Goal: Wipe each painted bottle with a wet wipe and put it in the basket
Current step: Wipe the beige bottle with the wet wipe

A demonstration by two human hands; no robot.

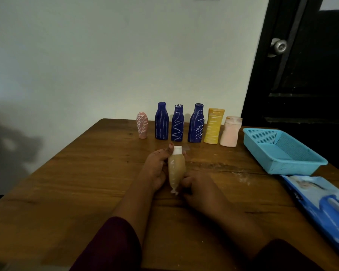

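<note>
Left hand [157, 169] grips the tan bottle [177, 169] over the wooden table [86, 173]. The right hand [199, 185] pinches a wipe [174, 191] at the bottle's base. The basket [294, 169] sits right of the fingers, with a pale wall [106, 55] beyond.

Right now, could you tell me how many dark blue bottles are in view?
3 dark blue bottles, upright in the back row: one beside the pink scribbled bottle, one in the middle, one beside the yellow plastic bottle.

Blue bottles [177, 123] w/ white squiggles; basket [282, 151] turquoise.
</note>
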